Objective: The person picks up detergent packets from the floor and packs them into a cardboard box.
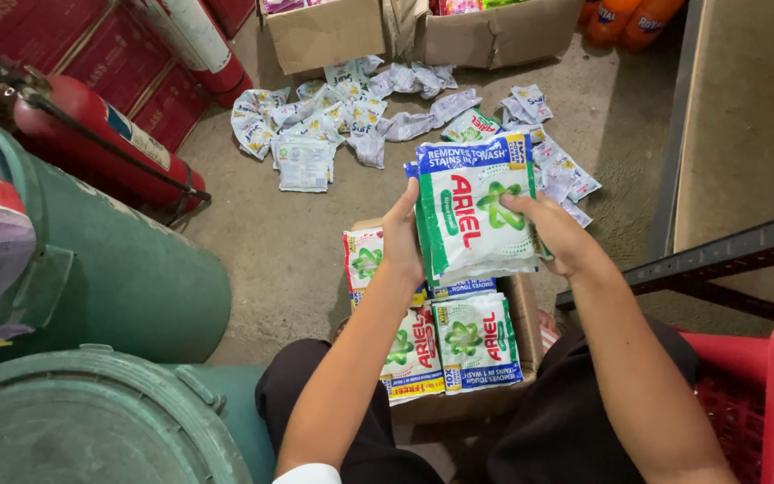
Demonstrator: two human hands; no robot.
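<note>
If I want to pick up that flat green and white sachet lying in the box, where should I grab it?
Probably by its lower edge, pinched from above. The sachet lies flat and face up in the cardboard box; its top edge is tucked under other packets, while the bottom edge lies free towards the person.

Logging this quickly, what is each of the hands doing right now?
Left hand: closed on the left edge of a stack of white-and-green plastic detergent sachets.
Right hand: closed on the same stack's right edge.
</note>
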